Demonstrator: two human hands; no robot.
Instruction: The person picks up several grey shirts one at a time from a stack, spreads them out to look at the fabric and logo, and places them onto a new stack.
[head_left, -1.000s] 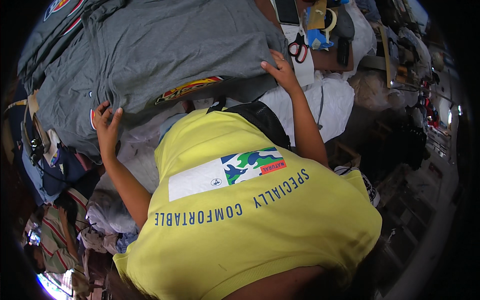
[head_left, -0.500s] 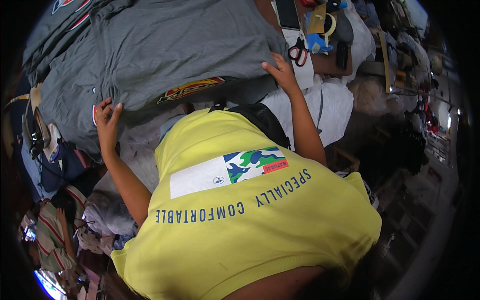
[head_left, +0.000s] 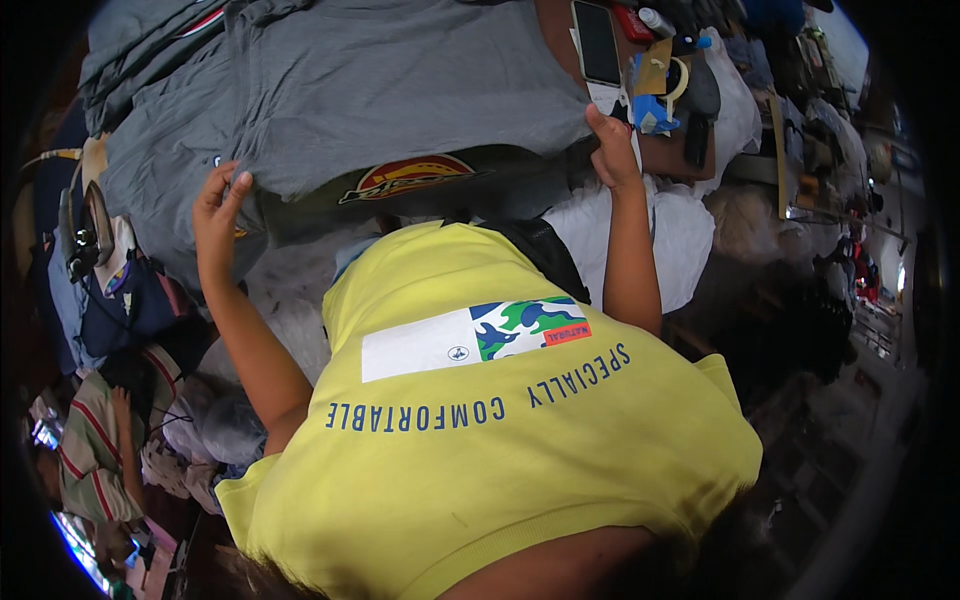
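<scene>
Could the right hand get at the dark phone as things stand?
Probably yes: the phone lies face-uncovered just beyond the right hand, with nothing seen across it. That hand seems to grip the grey shirt, though, so it would likely need to let go first.
</scene>
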